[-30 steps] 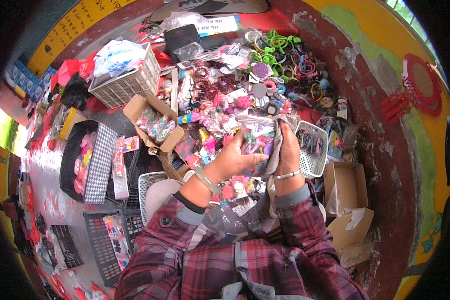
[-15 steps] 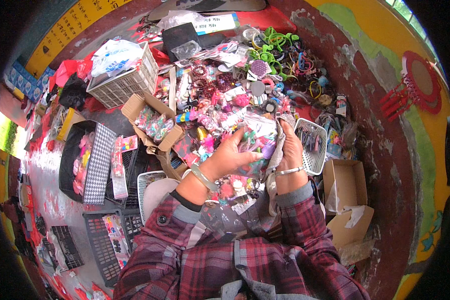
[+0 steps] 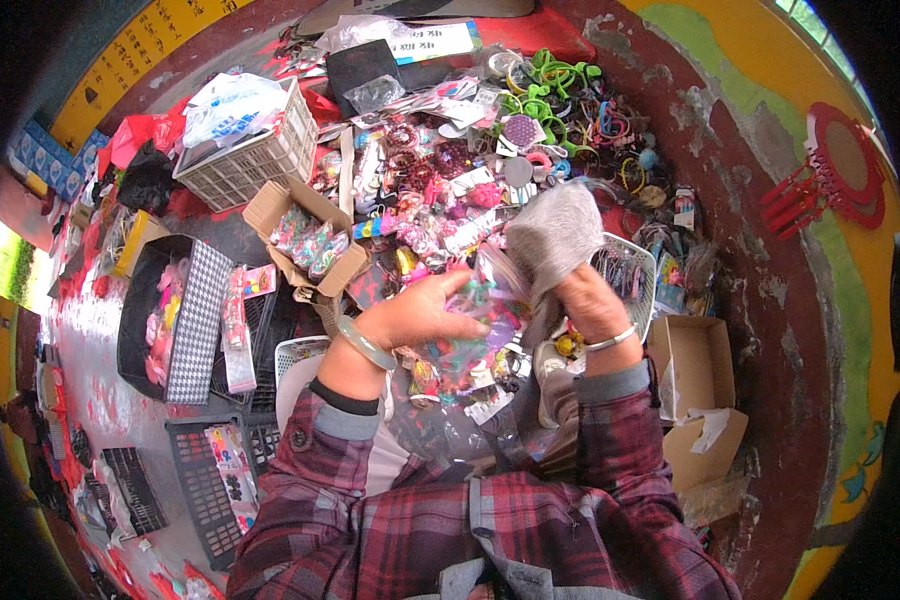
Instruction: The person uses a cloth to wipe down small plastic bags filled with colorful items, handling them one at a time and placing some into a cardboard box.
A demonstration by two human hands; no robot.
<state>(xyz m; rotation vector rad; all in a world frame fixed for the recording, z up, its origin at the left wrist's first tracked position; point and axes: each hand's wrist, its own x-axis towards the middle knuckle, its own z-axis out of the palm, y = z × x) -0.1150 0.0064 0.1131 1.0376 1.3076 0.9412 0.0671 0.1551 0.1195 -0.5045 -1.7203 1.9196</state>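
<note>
In the head view, holding a clear bag [image 3: 490, 310] of small coloured things in the left hand [image 3: 415, 310], with the thumb along its near side and the fingers along its far side; pinching the plastic by its left flank, from the look of it, though unable to tell where every fingertip presses. Just right of the bag, clasping a grey cloth [image 3: 555, 235] in the right hand [image 3: 595, 305], with the fingers closed on its lower right edge and with the thumb too hidden to judge. Gripping the bag by the side probably to keep its contents together and in sight; keeping the cloth to its right perhaps to avoid covering it. Holding the bag over the near part of a pile of hair ornaments [image 3: 435, 205], likely for easy reach. Running the bag's long axis roughly near to far, pointing its loose clear top away; pointing the cloth's broad end away too, beyond the bag. Right of the bag, showing a white basket [image 3: 652, 285] of clips, and left, a cardboard box [image 3: 260, 215] of packets, both likely to prevent mixing; beyond the bag, showing green headbands [image 3: 537, 108].
</note>
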